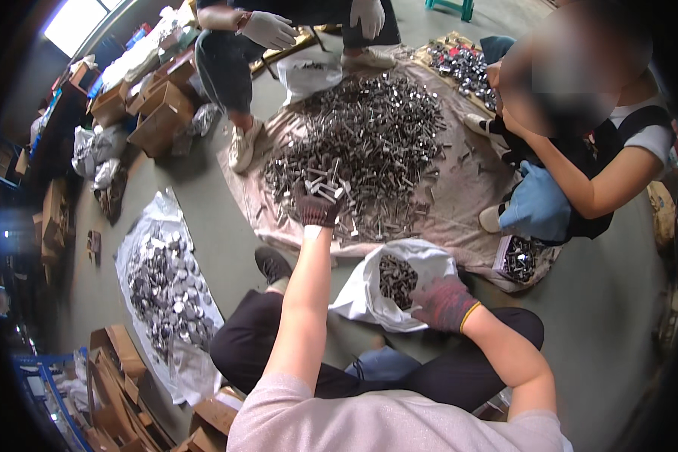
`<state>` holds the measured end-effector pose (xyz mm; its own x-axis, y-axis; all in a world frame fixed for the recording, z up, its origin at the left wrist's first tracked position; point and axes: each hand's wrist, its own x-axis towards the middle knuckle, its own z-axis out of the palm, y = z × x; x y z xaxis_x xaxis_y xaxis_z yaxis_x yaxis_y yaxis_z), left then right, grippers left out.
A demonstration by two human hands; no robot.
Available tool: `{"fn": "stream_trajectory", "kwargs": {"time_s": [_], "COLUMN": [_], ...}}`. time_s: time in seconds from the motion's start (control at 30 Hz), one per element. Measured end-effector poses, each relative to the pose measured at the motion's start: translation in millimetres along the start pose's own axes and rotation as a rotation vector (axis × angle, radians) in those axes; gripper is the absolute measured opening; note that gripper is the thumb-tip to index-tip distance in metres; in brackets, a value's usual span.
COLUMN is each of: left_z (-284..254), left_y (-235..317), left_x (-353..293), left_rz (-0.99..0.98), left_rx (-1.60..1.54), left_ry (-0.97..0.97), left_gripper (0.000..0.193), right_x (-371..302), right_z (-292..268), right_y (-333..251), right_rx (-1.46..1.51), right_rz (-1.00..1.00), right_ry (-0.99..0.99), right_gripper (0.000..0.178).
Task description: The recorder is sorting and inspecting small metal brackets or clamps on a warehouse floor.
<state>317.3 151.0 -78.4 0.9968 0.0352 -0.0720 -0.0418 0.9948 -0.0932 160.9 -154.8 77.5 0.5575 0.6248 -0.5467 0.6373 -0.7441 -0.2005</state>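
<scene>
My left hand (319, 209), in a dark brown knit glove, is at the near edge of a large heap of metal bolts (369, 128). Several shiny bolts (328, 184) lie in its curled fingers. In a grey-red glove with a yellow cuff, my right hand (446, 304) is closed at the right rim of a white sack (365, 290). The sack stands open in front of my crossed legs, and darker bolts (397, 282) fill part of it. My right fingertips are partly hidden against the sack.
The heap lies on a pinkish cloth (467, 218). A person in white gloves (271, 30) sits across; another person (603, 173) crouches at right. Round metal discs (166, 290) cover a white sheet at left. Cardboard boxes (162, 113) stand at far left.
</scene>
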Motion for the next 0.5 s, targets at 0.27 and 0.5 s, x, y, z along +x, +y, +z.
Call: {"fn": "stream_trajectory", "kwargs": {"time_s": [0.27, 0.5], "left_z": [59.2, 75.0], "left_y": [-27.7, -62.2], "left_x": [-109.7, -227.5], "left_rz": [-0.178, 0.006], "left_rx": [-0.72, -0.148], "left_ry": [-0.127, -0.113], "left_gripper": [0.051, 0.053], "right_x": [-3.8, 6.0], "right_z": [-1.7, 7.5], "right_y": [-13.2, -73.2], "right_rx": [0.422, 1.289], "right_rz": [-0.086, -0.099], "right_ry": [0.406, 0.592], "right_gripper": [0.039, 0.036]}}
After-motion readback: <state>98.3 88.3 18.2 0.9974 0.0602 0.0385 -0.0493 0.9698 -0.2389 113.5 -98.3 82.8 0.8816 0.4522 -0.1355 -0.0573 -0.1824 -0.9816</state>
